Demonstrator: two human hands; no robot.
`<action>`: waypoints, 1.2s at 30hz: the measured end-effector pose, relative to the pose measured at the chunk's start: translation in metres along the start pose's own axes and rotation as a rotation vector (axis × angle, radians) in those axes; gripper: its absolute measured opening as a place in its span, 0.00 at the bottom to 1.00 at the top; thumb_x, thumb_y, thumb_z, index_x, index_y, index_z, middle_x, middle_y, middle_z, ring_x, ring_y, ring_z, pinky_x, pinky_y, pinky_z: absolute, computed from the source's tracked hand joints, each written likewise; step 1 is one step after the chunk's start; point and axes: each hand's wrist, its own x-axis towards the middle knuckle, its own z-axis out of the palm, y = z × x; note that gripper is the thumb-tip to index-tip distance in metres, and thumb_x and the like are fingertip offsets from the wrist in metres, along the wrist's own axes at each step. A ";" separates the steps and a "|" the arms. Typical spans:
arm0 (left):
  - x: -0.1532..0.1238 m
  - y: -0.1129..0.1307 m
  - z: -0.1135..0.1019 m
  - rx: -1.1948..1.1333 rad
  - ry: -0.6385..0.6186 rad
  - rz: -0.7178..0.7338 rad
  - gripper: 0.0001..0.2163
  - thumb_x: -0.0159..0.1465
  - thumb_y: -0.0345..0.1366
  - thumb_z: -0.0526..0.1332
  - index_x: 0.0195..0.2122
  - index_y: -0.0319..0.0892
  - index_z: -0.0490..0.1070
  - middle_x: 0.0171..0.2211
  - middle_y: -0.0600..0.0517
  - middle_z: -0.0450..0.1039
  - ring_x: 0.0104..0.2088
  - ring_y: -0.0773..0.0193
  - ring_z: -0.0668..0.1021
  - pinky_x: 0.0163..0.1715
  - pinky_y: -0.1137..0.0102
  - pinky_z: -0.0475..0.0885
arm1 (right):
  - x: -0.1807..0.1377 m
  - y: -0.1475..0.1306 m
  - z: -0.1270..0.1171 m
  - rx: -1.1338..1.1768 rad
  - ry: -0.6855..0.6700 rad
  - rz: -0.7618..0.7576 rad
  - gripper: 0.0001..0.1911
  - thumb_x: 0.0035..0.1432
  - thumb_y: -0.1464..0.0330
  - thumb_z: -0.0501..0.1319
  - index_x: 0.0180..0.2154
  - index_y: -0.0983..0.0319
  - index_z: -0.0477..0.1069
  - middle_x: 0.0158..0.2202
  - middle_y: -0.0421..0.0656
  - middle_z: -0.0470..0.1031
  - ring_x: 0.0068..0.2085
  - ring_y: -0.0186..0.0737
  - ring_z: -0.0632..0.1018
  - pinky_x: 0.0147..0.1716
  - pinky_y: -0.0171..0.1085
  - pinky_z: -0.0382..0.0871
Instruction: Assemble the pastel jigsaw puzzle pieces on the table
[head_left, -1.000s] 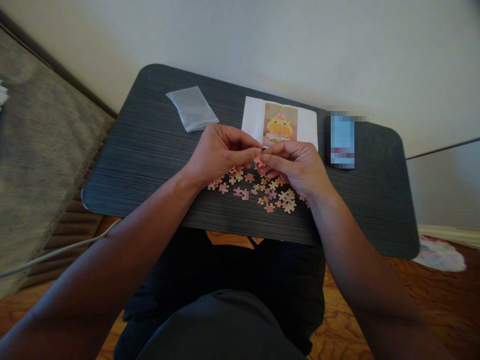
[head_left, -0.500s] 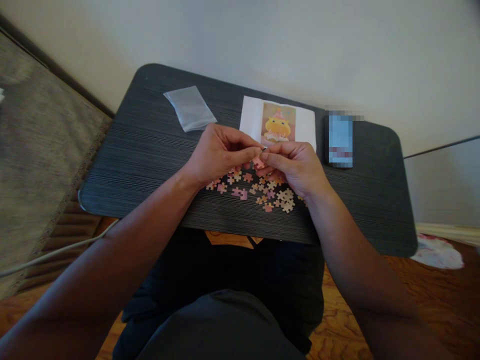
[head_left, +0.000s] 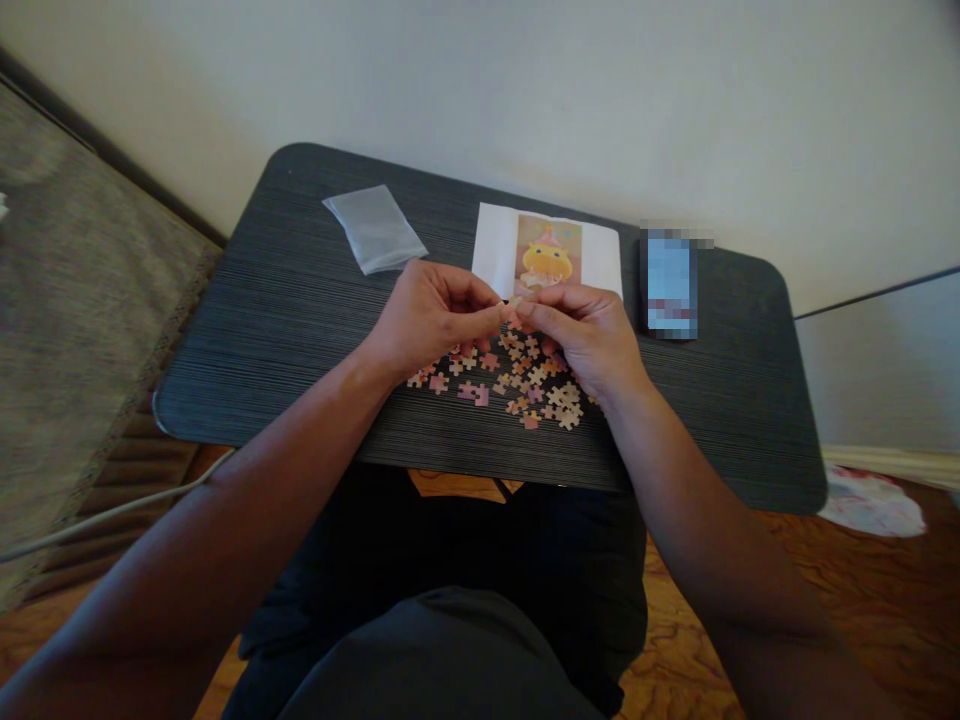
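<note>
Head: tiny pinkish puzzle pc (head_left: 513, 303)

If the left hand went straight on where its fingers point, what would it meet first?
Probably the right hand: the left hand points at its fingertips, nearly touching them.

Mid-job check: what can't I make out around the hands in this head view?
Head view:
- The tiny thing pinched between the left hand and the right hand: too small, covered by fingertips.
- Puzzle pieces: some hidden beneath both hands.
- Picture sheet: lower edge covered by the hands.
- Flat object on the table: blurred out.
</note>
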 end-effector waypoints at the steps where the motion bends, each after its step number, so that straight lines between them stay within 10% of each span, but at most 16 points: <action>1: 0.000 0.000 0.000 0.003 -0.007 -0.008 0.19 0.60 0.49 0.82 0.32 0.38 0.82 0.23 0.47 0.82 0.20 0.69 0.78 0.17 0.76 0.71 | 0.000 0.000 0.000 -0.002 0.007 -0.008 0.16 0.59 0.50 0.79 0.38 0.54 0.88 0.32 0.40 0.84 0.26 0.33 0.74 0.21 0.34 0.66; 12: 0.002 -0.004 0.003 0.021 -0.021 0.004 0.12 0.60 0.40 0.79 0.30 0.38 0.80 0.24 0.50 0.81 0.20 0.72 0.73 0.18 0.77 0.68 | 0.000 -0.003 -0.001 -0.031 -0.038 -0.054 0.20 0.58 0.45 0.78 0.36 0.55 0.87 0.33 0.41 0.83 0.34 0.38 0.78 0.28 0.36 0.69; 19: 0.003 -0.007 0.001 0.160 -0.025 0.022 0.10 0.63 0.40 0.74 0.31 0.39 0.82 0.28 0.46 0.84 0.25 0.67 0.78 0.21 0.73 0.69 | 0.007 -0.003 -0.038 -0.435 0.040 -0.301 0.18 0.67 0.48 0.72 0.35 0.54 0.86 0.34 0.41 0.83 0.37 0.42 0.79 0.38 0.43 0.71; 30: 0.042 0.005 0.007 0.643 -0.198 0.046 0.09 0.59 0.34 0.71 0.22 0.41 0.81 0.17 0.52 0.73 0.19 0.69 0.68 0.22 0.69 0.58 | 0.004 0.000 -0.055 -0.669 -0.171 -0.276 0.07 0.66 0.63 0.72 0.45 0.54 0.88 0.40 0.42 0.84 0.33 0.39 0.78 0.35 0.44 0.71; 36: 0.056 -0.002 0.004 0.646 -0.218 0.016 0.09 0.57 0.36 0.71 0.21 0.42 0.80 0.16 0.53 0.71 0.19 0.68 0.65 0.22 0.68 0.56 | -0.002 -0.003 -0.054 -0.750 -0.303 -0.382 0.08 0.68 0.63 0.73 0.48 0.50 0.89 0.47 0.45 0.83 0.48 0.49 0.83 0.51 0.50 0.76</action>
